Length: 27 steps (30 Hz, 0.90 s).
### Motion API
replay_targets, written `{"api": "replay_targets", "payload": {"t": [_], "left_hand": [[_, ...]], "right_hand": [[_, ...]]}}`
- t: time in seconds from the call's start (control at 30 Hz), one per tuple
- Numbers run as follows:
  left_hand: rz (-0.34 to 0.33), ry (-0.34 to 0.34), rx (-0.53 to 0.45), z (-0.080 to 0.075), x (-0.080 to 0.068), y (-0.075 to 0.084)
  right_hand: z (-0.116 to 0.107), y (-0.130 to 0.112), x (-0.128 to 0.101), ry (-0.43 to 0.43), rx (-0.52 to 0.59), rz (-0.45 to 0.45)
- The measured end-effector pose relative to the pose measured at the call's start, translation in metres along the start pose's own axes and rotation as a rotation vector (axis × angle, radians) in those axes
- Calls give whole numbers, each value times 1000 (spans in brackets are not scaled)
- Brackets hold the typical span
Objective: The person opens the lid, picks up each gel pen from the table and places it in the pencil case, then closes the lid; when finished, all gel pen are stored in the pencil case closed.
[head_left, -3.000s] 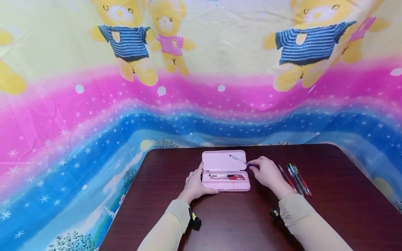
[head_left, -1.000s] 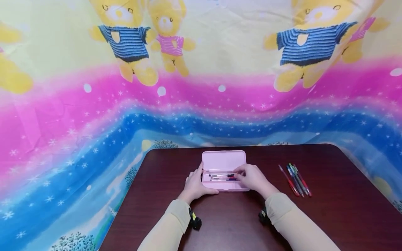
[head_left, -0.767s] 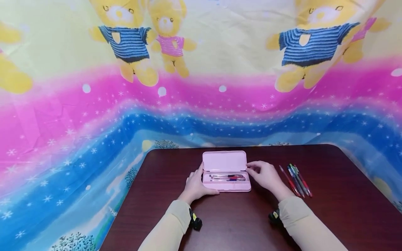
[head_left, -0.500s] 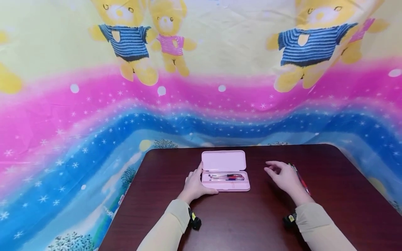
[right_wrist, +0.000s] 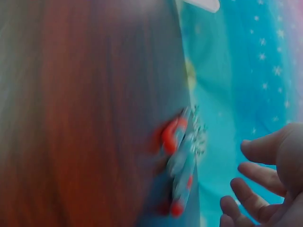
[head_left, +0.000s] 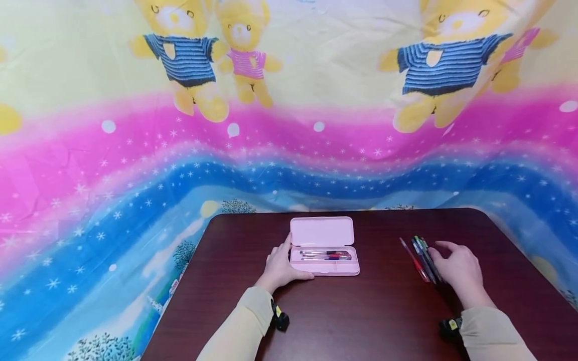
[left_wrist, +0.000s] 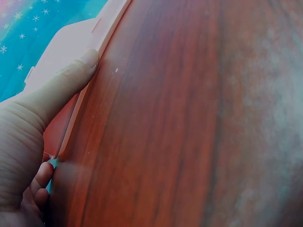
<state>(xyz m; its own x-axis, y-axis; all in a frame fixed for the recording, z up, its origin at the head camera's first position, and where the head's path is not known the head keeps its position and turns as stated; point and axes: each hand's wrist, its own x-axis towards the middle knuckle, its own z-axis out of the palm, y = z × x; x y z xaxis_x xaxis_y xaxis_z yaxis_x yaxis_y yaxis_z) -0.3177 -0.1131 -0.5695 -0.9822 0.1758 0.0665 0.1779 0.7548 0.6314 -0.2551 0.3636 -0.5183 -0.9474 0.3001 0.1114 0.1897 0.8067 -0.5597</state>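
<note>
A pink pencil case lies with its lid raised on the table, several pens inside its upper compartment. My left hand grips the case at its left end, thumb along the front edge and fingers round the side. In the left wrist view the thumb presses on the case's rim. To the right lies a bunch of loose pens, with red, green and dark parts. Right beside them hovers my right hand, fingers spread and holding nothing. The right wrist view shows it apart from the blurred pens.
The dark brown wooden table has rounded far corners. Behind it hangs a printed cloth with bears and snowflakes. A black wrist camera sits at the left cuff and another wrist camera at the right.
My right hand placed a blue-gripped pen in the case, let go, and moved right to the loose pens. My left hand has stayed on the case.
</note>
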Motion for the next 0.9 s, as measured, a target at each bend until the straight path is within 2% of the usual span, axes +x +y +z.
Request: {"api": "replay_targets", "payload": {"t": [0.17, 0.43, 0.77, 0.9], "left_hand": [[1, -2, 6, -2, 1, 2], [-16, -7, 7, 0, 2, 0], [-9, -5, 3, -2, 4, -1], [-9, -6, 6, -2, 4, -2]], "right_hand": [[-4, 20, 0, -45, -42, 26], [-3, 32, 3, -219, -108, 46], [-2, 27, 2, -250, -120, 89], [-2, 27, 3, -235, -128, 92]]}}
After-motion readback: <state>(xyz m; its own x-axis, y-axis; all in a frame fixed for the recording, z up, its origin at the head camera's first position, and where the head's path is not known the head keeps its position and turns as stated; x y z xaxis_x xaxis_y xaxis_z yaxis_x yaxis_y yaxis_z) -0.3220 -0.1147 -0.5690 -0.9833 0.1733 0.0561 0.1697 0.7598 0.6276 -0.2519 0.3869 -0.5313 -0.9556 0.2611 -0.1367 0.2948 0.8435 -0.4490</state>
